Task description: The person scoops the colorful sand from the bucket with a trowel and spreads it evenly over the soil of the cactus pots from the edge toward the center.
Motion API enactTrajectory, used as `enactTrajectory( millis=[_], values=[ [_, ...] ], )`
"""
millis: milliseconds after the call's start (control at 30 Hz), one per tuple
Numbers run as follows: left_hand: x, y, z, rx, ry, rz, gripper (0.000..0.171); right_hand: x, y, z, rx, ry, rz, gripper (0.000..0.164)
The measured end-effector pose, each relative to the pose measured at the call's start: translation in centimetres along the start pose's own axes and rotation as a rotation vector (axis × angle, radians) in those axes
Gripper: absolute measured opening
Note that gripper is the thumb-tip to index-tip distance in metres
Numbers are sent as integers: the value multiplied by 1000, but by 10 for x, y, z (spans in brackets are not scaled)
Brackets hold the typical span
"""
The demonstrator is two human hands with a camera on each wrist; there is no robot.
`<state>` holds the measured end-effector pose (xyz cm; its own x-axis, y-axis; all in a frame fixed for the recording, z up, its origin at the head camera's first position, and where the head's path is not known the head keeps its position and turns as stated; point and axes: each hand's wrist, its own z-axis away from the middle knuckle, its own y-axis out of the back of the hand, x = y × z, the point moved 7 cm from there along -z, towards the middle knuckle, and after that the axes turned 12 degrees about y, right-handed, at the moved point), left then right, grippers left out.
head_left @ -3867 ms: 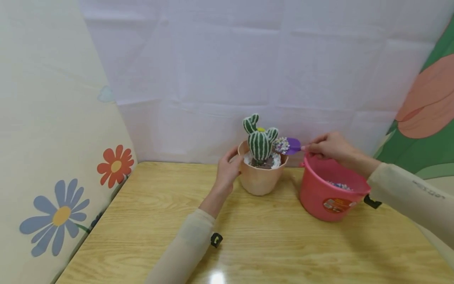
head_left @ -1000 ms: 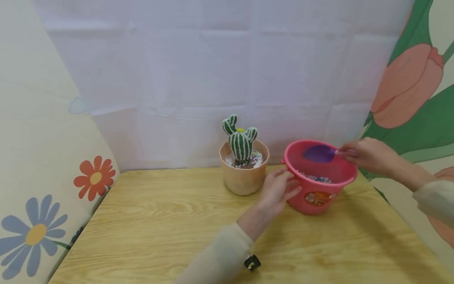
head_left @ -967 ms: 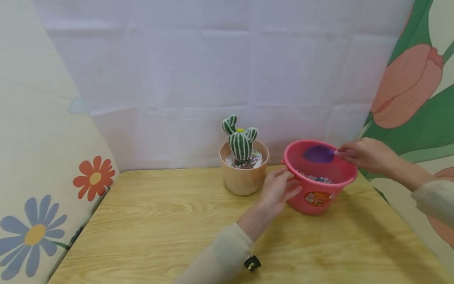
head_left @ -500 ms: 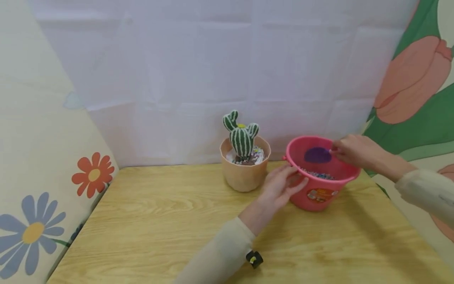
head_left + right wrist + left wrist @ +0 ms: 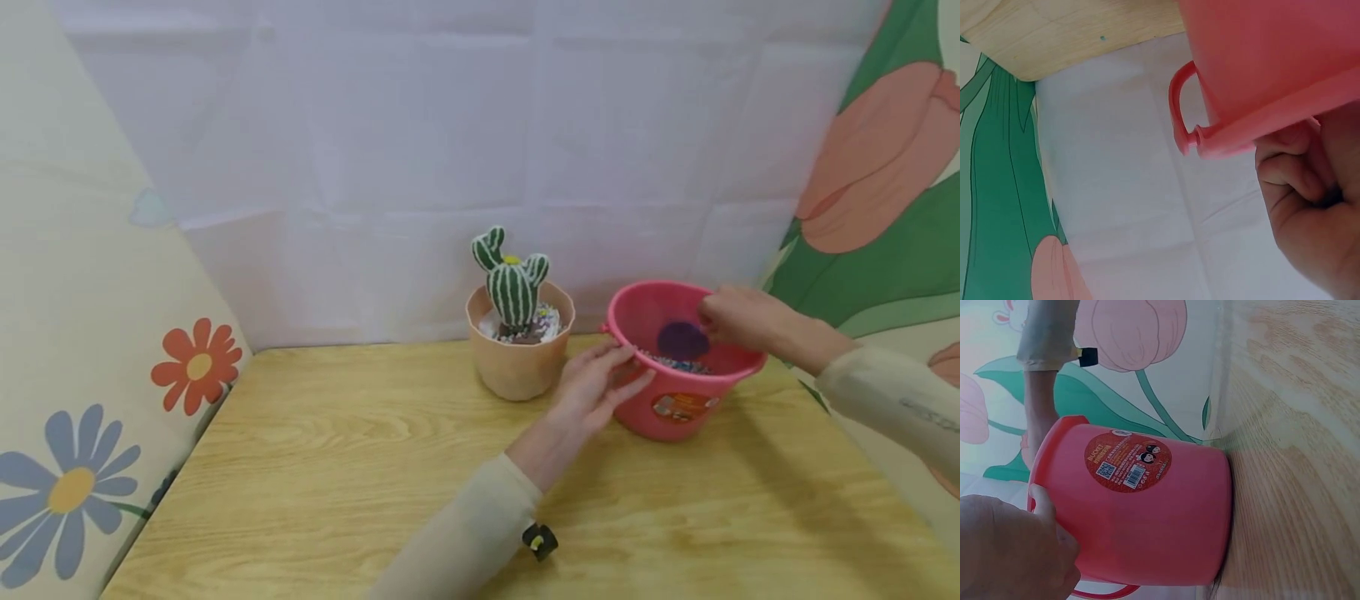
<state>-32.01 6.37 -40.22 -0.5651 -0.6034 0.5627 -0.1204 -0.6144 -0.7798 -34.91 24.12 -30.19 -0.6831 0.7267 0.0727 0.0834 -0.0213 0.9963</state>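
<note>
A pink bucket (image 5: 645, 312) stands on the table, with small multicoloured beads (image 5: 678, 365) at its bottom. My left hand (image 5: 588, 392) holds its near left rim, thumb over the edge in the left wrist view. Above the beads, inside the bucket, is the purple blade of a small shovel (image 5: 682, 340). My right hand (image 5: 742, 317) reaches over the far right rim with curled fingers around the shovel's handle, which the hand mostly hides. To the left, a green-and-white cactus (image 5: 513, 292) stands upright in a peach pot (image 5: 517, 375), with white material and coloured beads around its base.
The wood-grain table (image 5: 360, 467) backs onto a hanging white cloth (image 5: 412, 125). Floral panels flank it on both sides. In the right wrist view, the bucket's handle (image 5: 1175, 103) hangs at its side.
My left hand has gone from the pot to the bucket's rim. The shovel, earlier loaded with beads beside the cactus, has moved right and down into the bucket. More beads lie in the pot.
</note>
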Motion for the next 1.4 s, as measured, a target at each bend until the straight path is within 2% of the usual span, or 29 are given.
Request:
enactTrajectory(
  millis=[100,233,400,633,767,1000,1200,1400],
  values=[
    [0,0,-1,4,-5,0,22,6,-6,-1,-19,-11,-31,22],
    [0,0,-1,2,-10,0,22,14,-9,-2,-2,6,-74,11],
    [2,0,-1,12,-11,0,20,21,-8,-4,42,25,-122,11],
    [6,-4,1,22,-28,-1,16,19,0,1,112,66,-101,15],
    [6,-3,0,27,-33,10,14,16,-2,2,160,85,-103,15],
    [-3,3,-4,52,-9,30,15,13,-26,6,104,-6,-312,7],
    [-4,6,-3,51,-18,31,13,10,-29,8,118,-3,-340,8],
    [1,2,-2,35,-29,27,12,13,-24,8,140,-12,-378,4]
  ],
)
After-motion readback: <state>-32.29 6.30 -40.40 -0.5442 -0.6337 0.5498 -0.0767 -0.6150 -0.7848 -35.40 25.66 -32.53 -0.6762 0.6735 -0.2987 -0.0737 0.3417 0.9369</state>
